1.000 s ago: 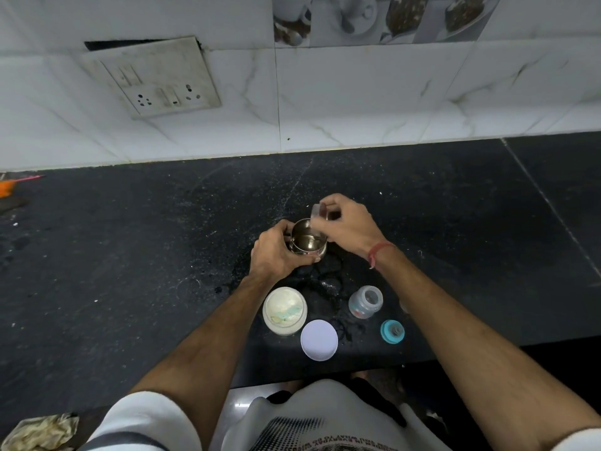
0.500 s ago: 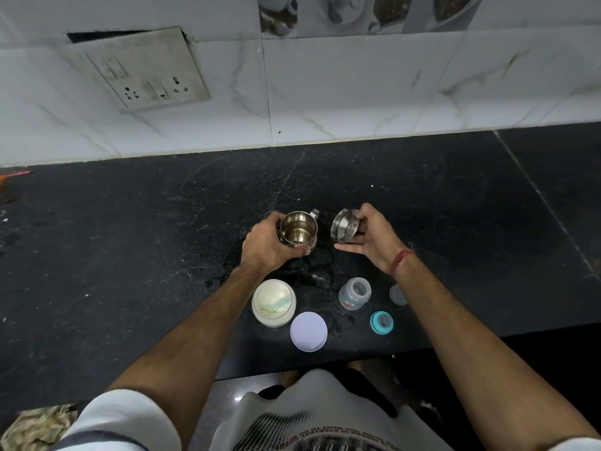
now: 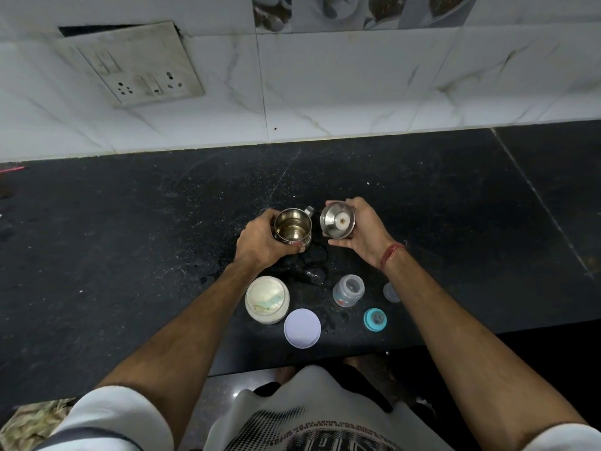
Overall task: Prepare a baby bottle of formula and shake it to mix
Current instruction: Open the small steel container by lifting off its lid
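Showing a black stone counter (image 3: 130, 255) beneath marble wall tiles (image 3: 357, 86): left hand (image 3: 260, 242) grips the steel jug (image 3: 292, 227), right hand (image 3: 361, 232) holds its lid (image 3: 337, 222); the open baby bottle (image 3: 347, 290) stands nearer, below the right hand.

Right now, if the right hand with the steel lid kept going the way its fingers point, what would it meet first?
Probably the steel cup held by the left hand: the right hand, gripping the lid, points leftward at it, though heights are unclear.

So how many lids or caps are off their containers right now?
4: steel lid in right hand; white lid, teal nipple ring and clear cap, partly behind the forearm, on the counter.
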Demonstrator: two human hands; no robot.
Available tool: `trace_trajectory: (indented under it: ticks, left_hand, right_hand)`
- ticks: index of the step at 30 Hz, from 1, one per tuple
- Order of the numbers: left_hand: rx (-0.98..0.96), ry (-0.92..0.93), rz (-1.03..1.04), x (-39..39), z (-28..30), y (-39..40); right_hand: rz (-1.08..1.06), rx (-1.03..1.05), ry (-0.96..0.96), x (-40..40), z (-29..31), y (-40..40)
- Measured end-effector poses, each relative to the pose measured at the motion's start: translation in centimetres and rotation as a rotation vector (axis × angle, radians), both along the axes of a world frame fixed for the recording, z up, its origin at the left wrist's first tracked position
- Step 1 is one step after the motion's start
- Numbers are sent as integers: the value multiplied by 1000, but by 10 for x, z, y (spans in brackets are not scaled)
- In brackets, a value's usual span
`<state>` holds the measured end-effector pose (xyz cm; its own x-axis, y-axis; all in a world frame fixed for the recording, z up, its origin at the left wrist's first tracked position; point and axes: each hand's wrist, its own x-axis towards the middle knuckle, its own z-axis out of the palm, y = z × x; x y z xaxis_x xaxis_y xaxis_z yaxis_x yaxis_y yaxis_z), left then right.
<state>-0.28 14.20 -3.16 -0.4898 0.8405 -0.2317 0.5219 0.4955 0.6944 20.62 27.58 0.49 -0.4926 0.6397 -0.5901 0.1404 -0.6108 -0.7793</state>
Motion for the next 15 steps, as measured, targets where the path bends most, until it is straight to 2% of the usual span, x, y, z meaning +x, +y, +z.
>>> trace_trajectory:
  ticks: [6, 9, 15]
  left_hand:
    - [-6, -11, 3, 0, 1, 1]
    - [-2, 0, 5, 0, 0, 1]
    - [1, 1, 13, 0, -1, 1]
  right_hand:
    - [-5, 136, -87, -22, 14, -3]
    - [131, 398, -171, -30, 13, -7]
    - [235, 772, -175, -45, 6, -21]
